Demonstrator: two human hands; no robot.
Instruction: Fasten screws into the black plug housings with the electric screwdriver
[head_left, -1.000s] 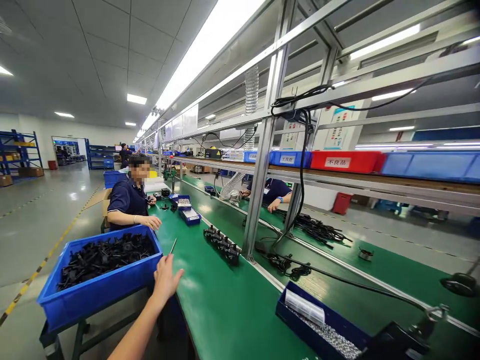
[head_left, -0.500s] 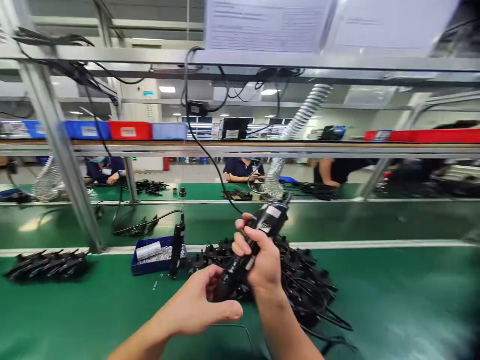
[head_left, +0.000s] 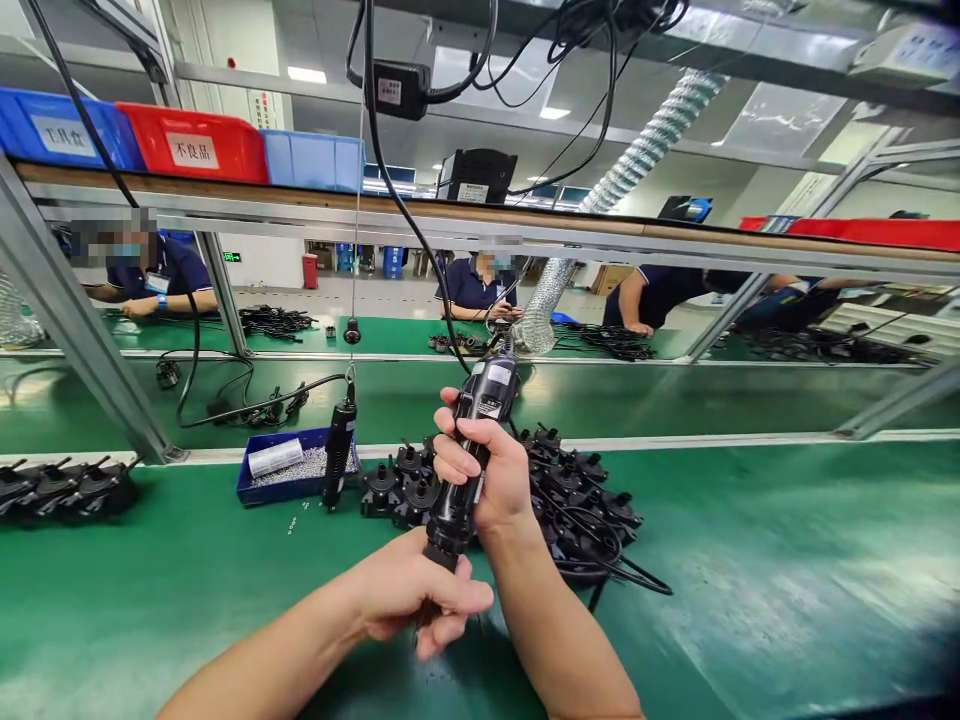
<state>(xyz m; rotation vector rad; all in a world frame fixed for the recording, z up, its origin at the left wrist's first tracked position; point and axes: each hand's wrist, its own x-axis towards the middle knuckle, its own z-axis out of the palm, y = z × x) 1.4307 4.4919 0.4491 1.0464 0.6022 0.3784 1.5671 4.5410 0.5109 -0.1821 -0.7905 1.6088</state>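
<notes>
A black electric screwdriver (head_left: 454,512) is held in front of me, tilted, with its cable end up and its nose pointing down. My right hand (head_left: 499,475) wraps round its body. My left hand (head_left: 420,597) is closed round the lower end, and its fingers hide the tip. Behind the tool lies a heap of black cabled parts (head_left: 577,500). Left of it, a second black electric screwdriver (head_left: 340,455) hangs from a wire beside a blue tray (head_left: 259,490) of small metal pieces and a white roll.
Black parts (head_left: 67,490) stand in a row at the left. A few tiny pieces (head_left: 292,522) lie on the green table (head_left: 750,560). Metal posts (head_left: 82,330) carry a shelf with red (head_left: 191,145) and blue bins. Co-workers sit across the bench. Cables hang overhead.
The screwdriver has come more upright. My left hand, half-open at its nose before, has closed round the lower end. My view has tilted downward and shifted.
</notes>
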